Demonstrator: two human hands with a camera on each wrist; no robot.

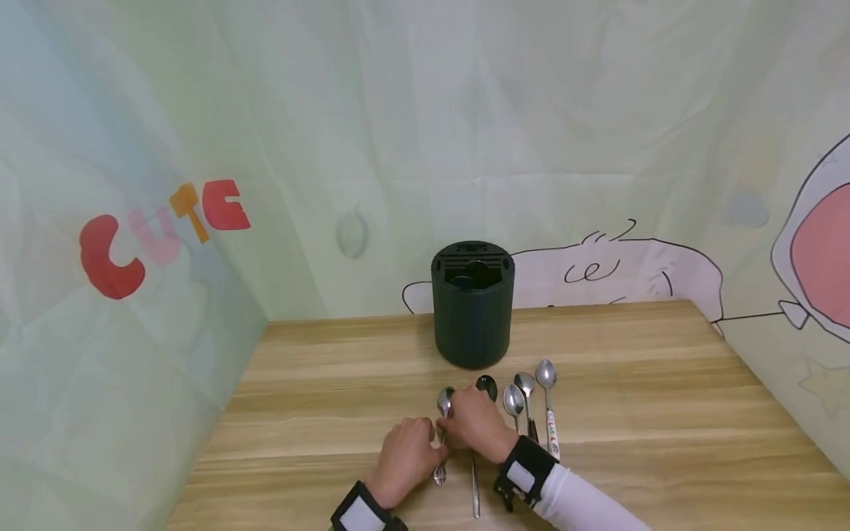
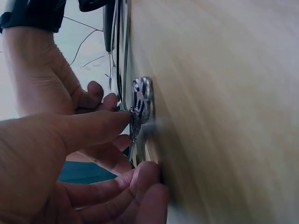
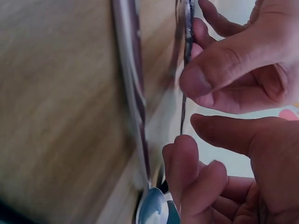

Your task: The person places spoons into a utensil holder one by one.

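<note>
A silver spoon with an ornate, openwork handle end (image 2: 142,88) is pinched between the thumb and fingers of my left hand (image 1: 406,453). Its bowl (image 1: 446,399) points toward the back of the table. My right hand (image 1: 479,419) is at the neck of this same spoon, fingers curled beside it. In the right wrist view a gap shows between that right thumb (image 3: 205,126) and the fingertips (image 3: 184,149). Under the right hand lies a dark-bowled spoon (image 1: 488,385), its thin handle (image 1: 475,490) emerging toward the front.
Three more spoons lie right of my right hand: a silver one (image 1: 513,398), a dark-handled one (image 1: 524,381) and one with a patterned white handle (image 1: 547,373). Behind them stands a dark green round utensil holder (image 1: 471,324) on the wooden table (image 1: 319,383), near the printed curtain.
</note>
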